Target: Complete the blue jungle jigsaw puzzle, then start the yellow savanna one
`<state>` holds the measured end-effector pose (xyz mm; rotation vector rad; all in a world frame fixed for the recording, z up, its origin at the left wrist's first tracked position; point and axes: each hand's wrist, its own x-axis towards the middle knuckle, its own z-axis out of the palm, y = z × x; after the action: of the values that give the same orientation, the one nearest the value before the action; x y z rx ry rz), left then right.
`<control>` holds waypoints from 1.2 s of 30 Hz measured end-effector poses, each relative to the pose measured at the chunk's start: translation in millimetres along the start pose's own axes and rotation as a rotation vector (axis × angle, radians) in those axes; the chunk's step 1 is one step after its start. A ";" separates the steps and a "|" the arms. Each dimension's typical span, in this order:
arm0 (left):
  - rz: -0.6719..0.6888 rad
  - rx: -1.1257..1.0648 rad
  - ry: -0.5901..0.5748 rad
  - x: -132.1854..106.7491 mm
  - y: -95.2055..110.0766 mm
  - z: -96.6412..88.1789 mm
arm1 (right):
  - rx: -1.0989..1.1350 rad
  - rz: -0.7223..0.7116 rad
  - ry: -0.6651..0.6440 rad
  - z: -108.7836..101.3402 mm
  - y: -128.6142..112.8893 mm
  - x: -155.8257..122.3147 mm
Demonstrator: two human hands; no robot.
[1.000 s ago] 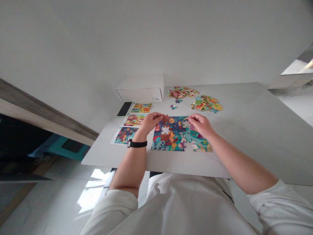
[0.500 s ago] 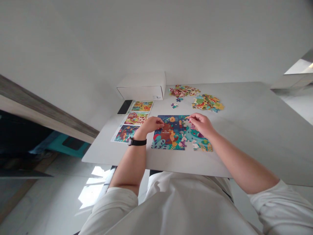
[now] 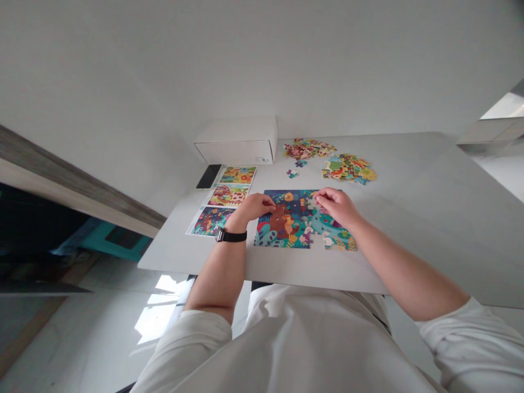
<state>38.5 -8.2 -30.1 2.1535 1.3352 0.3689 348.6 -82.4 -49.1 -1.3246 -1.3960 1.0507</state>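
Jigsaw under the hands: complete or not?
Not complete: the jigsaw puzzle shows a pale gap near its lower right, next to the white rabbit.

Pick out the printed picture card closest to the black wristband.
It's the bottom card, the dark blue and teal scene, right beside the black wristband. The red farm-scene card and yellow-green card lie farther up the row.

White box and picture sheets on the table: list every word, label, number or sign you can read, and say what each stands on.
No text can be read: the small label on the white box is too small to read, and the picture sheets show no legible words.
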 end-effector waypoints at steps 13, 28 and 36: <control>-0.020 0.043 0.073 -2.1 7.3 4.1 | -0.016 -0.003 0.002 -0.3 -5.3 -2.6; -0.005 0.004 -0.020 -3.6 17.0 14.2 | -0.042 -0.027 -0.019 -0.2 2.1 0.6; 0.021 0.087 -0.005 -4.5 17.1 15.7 | -0.087 -0.056 -0.027 -1.1 5.4 1.7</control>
<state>56.8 -23.0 -32.1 2.2395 1.3500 0.3183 350.8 -80.4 -54.0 -1.3306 -1.5055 0.9835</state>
